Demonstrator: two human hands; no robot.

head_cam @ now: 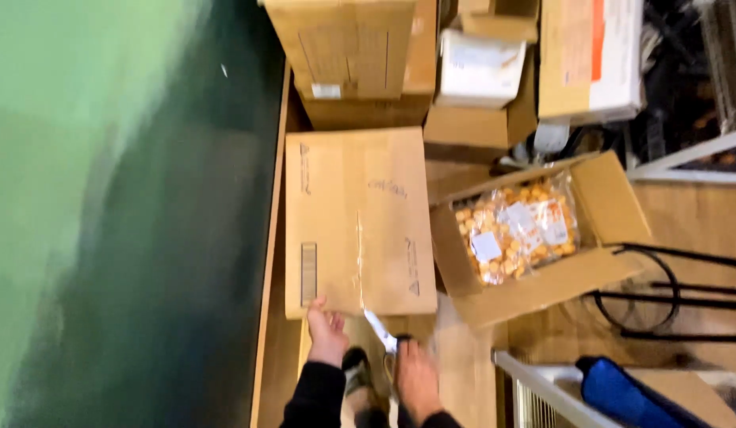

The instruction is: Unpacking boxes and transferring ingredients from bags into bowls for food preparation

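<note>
— Two hands were in the head view, both low in the picture. Which one was on the carton?

— My left hand [326, 326] gripped the near edge of the closed cardboard box [356, 222], fingers on top of the edge. That box lay flat on the wooden floor [685, 218], just beside the green wall [106, 198], and a taped seam [359, 254] ran along its middle toward me.

— And the right one?

— My right hand [415, 376] was closed around the handle of a pair of scissors [381, 330]. The pale blades pointed up at the near end of the seam, and the tip was touching the box edge or just beside it; the blur did not let me tell which.

— What else did I see around it?

— To the right stood an open box [542, 238] with a clear bag of small orange pieces [517, 230] and white labels inside. Behind, several more cartons [360, 55] were stacked, one with a white parcel [479, 67] on it. At the right edge was a black metal frame [661, 293], and in the lower corner a blue object [621, 392] that I could not identify.
</note>
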